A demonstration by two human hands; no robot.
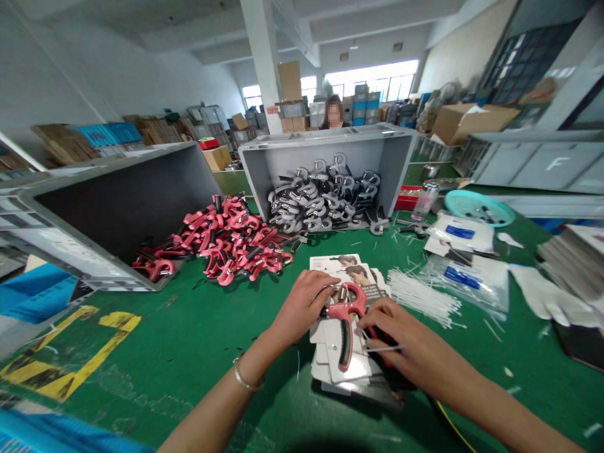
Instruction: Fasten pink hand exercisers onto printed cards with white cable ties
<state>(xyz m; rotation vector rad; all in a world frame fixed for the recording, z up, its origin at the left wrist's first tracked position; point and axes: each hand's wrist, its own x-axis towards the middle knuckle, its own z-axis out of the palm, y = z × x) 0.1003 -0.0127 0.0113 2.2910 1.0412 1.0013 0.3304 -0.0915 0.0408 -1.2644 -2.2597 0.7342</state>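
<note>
My left hand (302, 306) grips the top of a red and black hand grip exerciser (346, 314), which lies on a stack of printed cardboard backing cards (342, 368). My right hand (401, 333) rests against the exerciser's far handle, partly hiding it, and its fingers pinch a thin white cable tie (384, 348). A loose bundle of white cable ties (422, 299) lies just beyond my right hand. Further off, a heap of red exercisers (221, 242) sits on the green mat (283, 402).
A grey bin (321, 148) holds several silver and black exercisers. A large grey bin (113, 201) lies tilted at the left. White bags (465, 277), white gloves (542, 296), a teal lid (479, 207) and a stack of cards (576, 258) are at the right. A person (333, 116) stands behind the bin.
</note>
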